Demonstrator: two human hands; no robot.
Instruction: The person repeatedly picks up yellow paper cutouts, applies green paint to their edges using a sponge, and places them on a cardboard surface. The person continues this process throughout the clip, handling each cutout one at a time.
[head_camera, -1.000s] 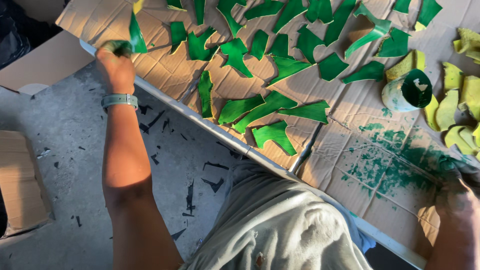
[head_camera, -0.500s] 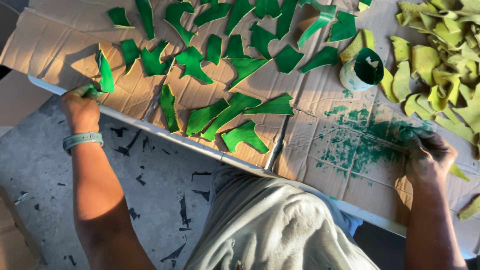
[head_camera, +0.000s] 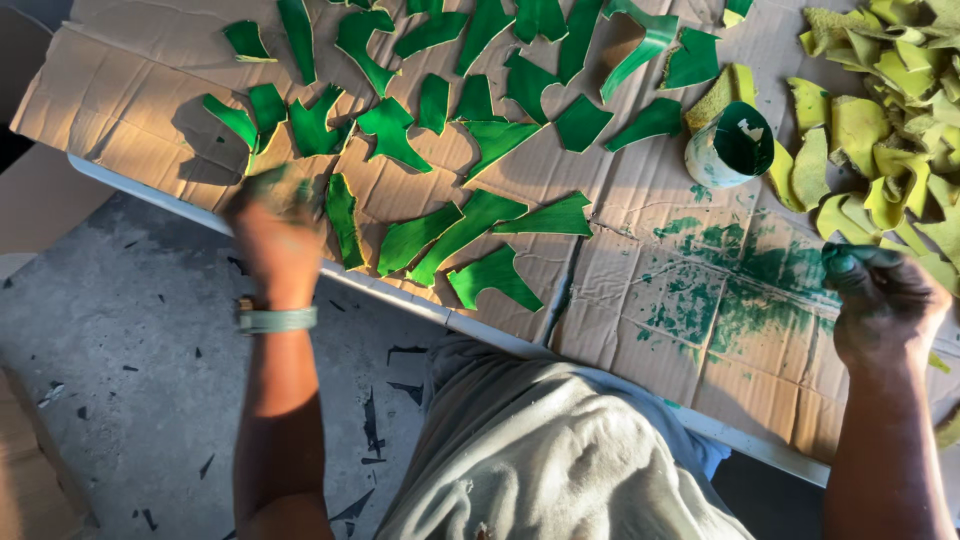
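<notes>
Both hands at the near edge of a cardboard-covered tabletop spread with painted pieces

The left hand (head_camera: 275, 235), blurred, hangs over the cardboard sheet (head_camera: 130, 95) at the tabletop's near edge, just beside a narrow green piece (head_camera: 342, 218); whether its fingers are closed or hold anything cannot be told. The right hand (head_camera: 882, 298) is curled shut, fingertips stained green, its contents hidden. It sits beside the green paint smear (head_camera: 745, 285), the one bare patch of cardboard. The paint cup (head_camera: 730, 145) stands behind the smear, between the green pieces and the yellow pile (head_camera: 880, 110). Bare grey floor (head_camera: 120, 350) lies below the edge
</notes>
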